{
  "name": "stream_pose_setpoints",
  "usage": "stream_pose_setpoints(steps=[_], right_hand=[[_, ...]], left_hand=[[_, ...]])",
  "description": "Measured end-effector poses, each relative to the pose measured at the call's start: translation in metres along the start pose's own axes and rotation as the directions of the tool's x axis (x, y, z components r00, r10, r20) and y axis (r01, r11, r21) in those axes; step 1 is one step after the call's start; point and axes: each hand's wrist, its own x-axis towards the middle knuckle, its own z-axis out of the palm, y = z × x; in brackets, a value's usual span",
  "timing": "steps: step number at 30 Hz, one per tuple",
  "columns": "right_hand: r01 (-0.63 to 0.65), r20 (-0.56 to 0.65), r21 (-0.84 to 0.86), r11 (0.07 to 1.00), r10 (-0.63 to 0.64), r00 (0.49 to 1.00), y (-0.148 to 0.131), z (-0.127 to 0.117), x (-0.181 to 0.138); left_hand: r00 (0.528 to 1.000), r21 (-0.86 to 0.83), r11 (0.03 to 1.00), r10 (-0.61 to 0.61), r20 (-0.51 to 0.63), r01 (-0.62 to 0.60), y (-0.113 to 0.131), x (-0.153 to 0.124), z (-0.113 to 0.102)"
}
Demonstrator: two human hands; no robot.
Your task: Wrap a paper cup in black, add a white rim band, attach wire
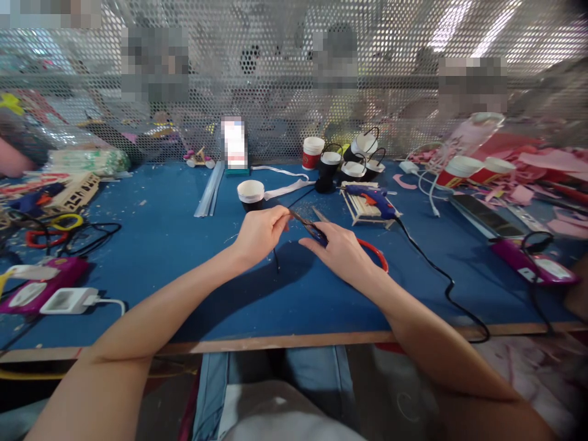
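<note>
My right hand (342, 252) grips a pair of red-handled scissors (374, 252) over the blue table (193, 263); the blades (307, 222) stand open and point up-left. My left hand (261, 231) is pinched on a thin black cord (276, 260) that hangs down from the fingers, held right at the blades. A black paper cup with a white rim (250, 195) stands just behind my left hand.
A blue glue gun (373, 201) rests on a stick frame, its black cable (441, 278) running to the front edge. Several black and red cups (342, 160) stand at the back. Purple power strips (41, 293) (535, 263), a phone (484, 215) and pink scraps (542, 168) lie at the sides.
</note>
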Motion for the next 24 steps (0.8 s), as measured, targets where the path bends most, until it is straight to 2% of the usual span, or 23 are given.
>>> stream_pose_setpoints(steps=[3, 6, 8, 9, 11, 16, 24], right_hand=[[0.024, -0.017, -0.013, 1.0, -0.024, 1.0, 0.004, 0.0, 0.0], [0.065, -0.051, -0.038, 0.997, -0.066, 0.996, 0.006, -0.002, 0.0], [0.1, -0.049, -0.058, 0.993, -0.103, 0.994, 0.006, -0.005, -0.001], [0.118, -0.045, -0.066, 0.991, -0.121, 0.992, 0.006, -0.007, -0.001], [0.138, -0.041, -0.081, 0.987, -0.142, 0.989, 0.005, -0.009, -0.001], [0.133, -0.04, -0.103, 0.986, -0.138, 0.99, 0.005, -0.01, -0.001], [0.154, -0.062, -0.127, 0.98, -0.163, 0.985, 0.006, -0.009, 0.0]], left_hand=[[0.98, -0.213, 0.963, -0.136, 0.146, 0.166, 0.0, 0.005, -0.007], [0.9, -0.486, 0.787, -0.196, 0.389, 0.381, -0.003, 0.011, -0.016], [0.84, -0.573, 0.654, -0.184, 0.511, 0.493, -0.006, 0.013, -0.02], [0.825, -0.593, 0.616, -0.177, 0.537, 0.518, -0.007, 0.013, -0.021], [0.829, -0.61, 0.599, -0.179, 0.53, 0.519, -0.007, 0.013, -0.021], [0.891, -0.594, 0.69, -0.172, 0.421, 0.413, -0.005, 0.012, -0.017], [0.909, -0.569, 0.741, -0.135, 0.395, 0.357, -0.008, 0.012, -0.014]])
